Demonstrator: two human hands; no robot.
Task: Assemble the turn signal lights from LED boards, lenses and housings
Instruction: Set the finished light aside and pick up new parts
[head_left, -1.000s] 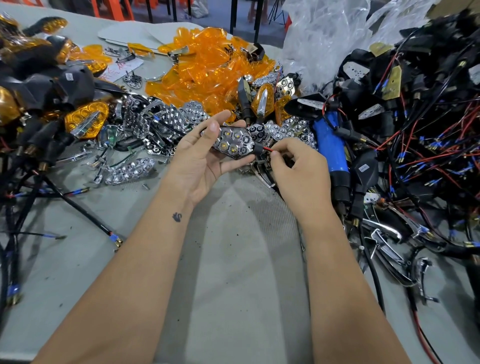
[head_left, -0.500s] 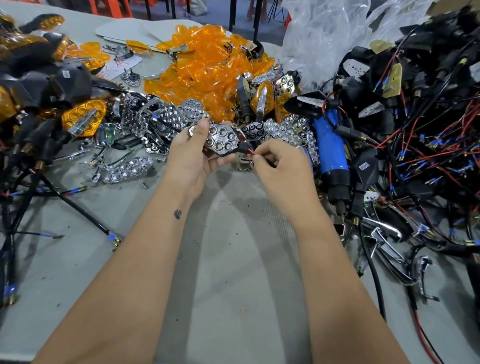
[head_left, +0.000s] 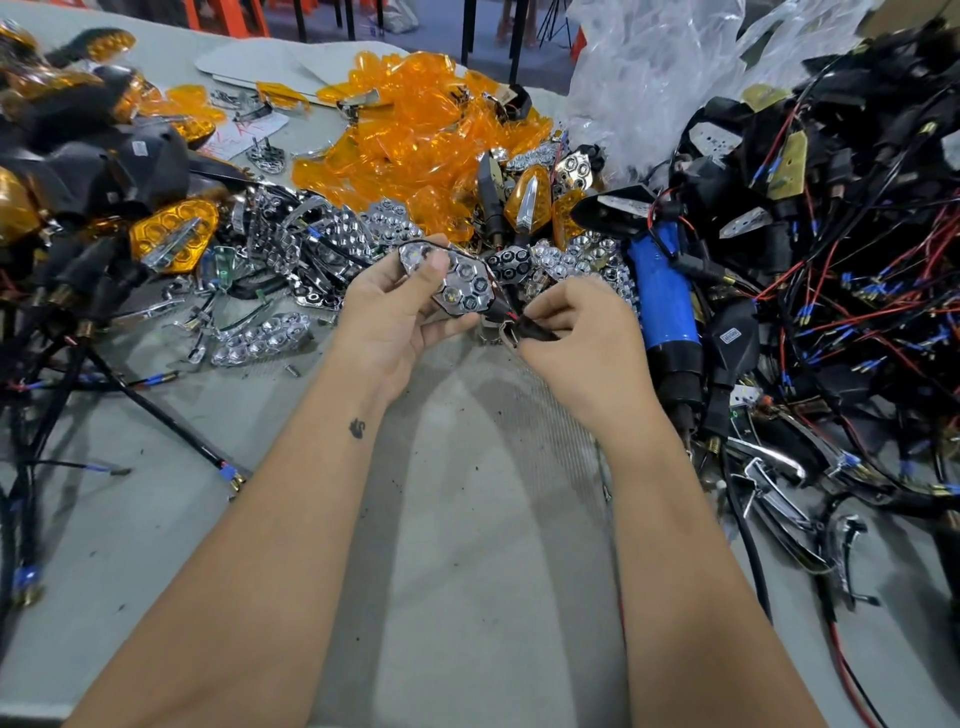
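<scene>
Grey table (head_left: 467, 571); left hand (head_left: 384, 322) grips reflector (head_left: 457, 283).

Both your forearms come up from the bottom of the frame bare, with no sleeve reaching into view on either. Your left hand (head_left: 400, 317) and your right hand (head_left: 582, 343) are ungloved. No ring, watch or band shows at either wrist or on the fingers you can see. Your left forearm carries one small dark tattoo (head_left: 357, 428) just below the wrist, near the centre of the frame; it looks like a little swan or bird shape, though too small to be sure.
</scene>
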